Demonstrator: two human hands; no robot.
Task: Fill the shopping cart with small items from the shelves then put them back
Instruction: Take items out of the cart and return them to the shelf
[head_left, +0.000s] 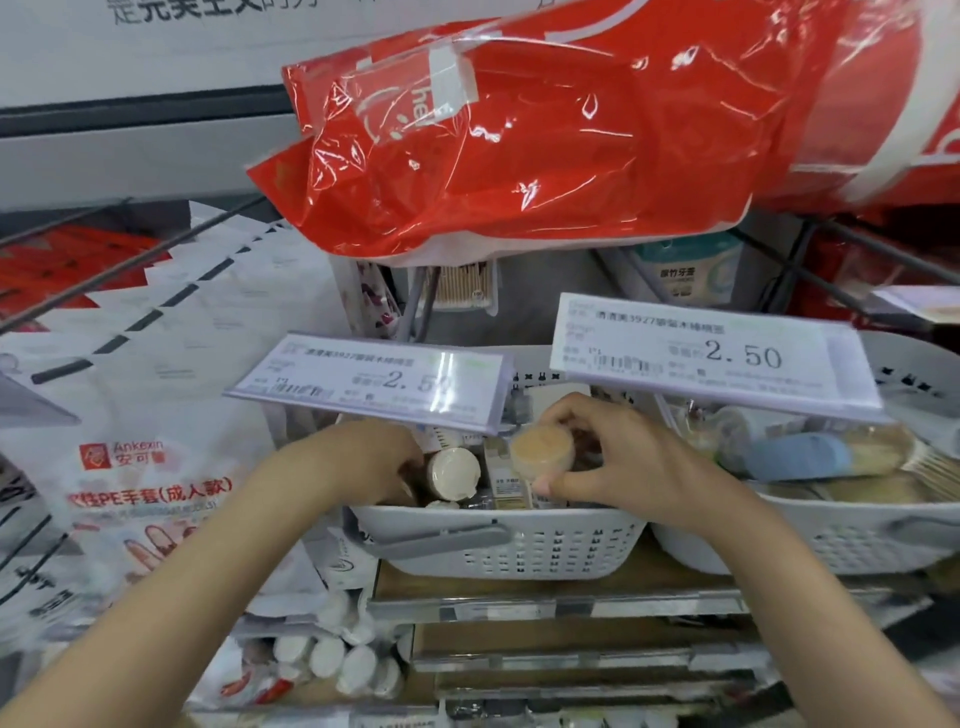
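Two hands are in the white basket (498, 545) on the shelf. The right hand (613, 462) pinches a small round tub (543, 453) with its thumb and curled fingers, holding it just above the other things in the basket. The left hand (379, 457) reaches into the basket's left side, and its fingers curl by a white-capped tub (453, 474). Its fingertips are hidden, so I cannot tell if it has a hold on that tub.

No cart shows, so I can't say if the tub is coming out or going back. Either way, I think plenty of the job is left, since the basket has many small things in it.

The round tub looks see-through, with a pale orange-tan end full of thin sticks, maybe toothpicks. It is blurry. It looks light and easy to hold. A price tag (369, 382) hangs just above the basket, near both hands.
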